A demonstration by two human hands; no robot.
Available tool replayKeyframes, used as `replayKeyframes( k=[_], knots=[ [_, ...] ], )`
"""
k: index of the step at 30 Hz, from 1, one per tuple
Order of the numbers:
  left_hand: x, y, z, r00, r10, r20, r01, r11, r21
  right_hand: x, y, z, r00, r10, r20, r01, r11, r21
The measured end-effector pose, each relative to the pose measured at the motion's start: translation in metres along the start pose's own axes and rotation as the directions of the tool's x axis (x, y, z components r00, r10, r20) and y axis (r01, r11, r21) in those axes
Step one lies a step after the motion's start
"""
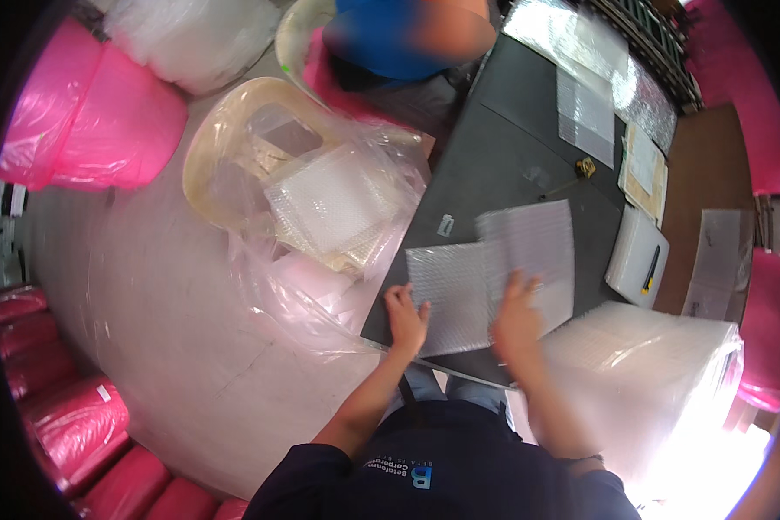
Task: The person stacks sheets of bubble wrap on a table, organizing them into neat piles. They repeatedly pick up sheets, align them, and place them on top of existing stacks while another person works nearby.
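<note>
Two bubble wrap pieces lie on the dark table before me. The left bubble wrap piece (449, 299) lies flat near the table's front edge. Partly overlapping it is the right bubble wrap piece (542, 251), a little blurred. At the left piece's side edge rests my left hand (408, 322), thumb and fingers apart, touching the film. My right hand (517, 322) lies over the lower part of the right piece, smeared by motion, so its finger pose and any grip are unclear.
A cream plastic chair (201, 178) holds a clear bag with bubble wrap pieces (334, 199). Wrapped white stacks (641, 355) stand close at right. A tape measure (586, 167), a cutter (651, 270) and papers lie at the table's right. Beyond it sits another person (407, 39).
</note>
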State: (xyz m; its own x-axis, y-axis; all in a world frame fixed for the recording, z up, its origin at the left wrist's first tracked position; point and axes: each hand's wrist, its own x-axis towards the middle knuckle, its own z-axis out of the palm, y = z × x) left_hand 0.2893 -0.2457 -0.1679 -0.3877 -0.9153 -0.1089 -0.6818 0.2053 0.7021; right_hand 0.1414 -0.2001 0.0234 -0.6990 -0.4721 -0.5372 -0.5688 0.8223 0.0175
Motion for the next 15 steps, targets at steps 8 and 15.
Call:
replayKeyframes(
  k=[8,15],
  knots=[
    [0.105,-0.081,0.004,0.783,-0.598,-0.172,0.300,0.605,-0.738,0.021,-0.039,0.178,0.979,-0.111,0.171,0.124,0.990,-0.068],
    [0.195,-0.245,0.107,0.421,-0.840,0.341,0.241,-0.259,-0.935,0.042,-0.004,0.188,0.936,-0.353,-0.006,0.351,0.932,-0.093]
  ],
)
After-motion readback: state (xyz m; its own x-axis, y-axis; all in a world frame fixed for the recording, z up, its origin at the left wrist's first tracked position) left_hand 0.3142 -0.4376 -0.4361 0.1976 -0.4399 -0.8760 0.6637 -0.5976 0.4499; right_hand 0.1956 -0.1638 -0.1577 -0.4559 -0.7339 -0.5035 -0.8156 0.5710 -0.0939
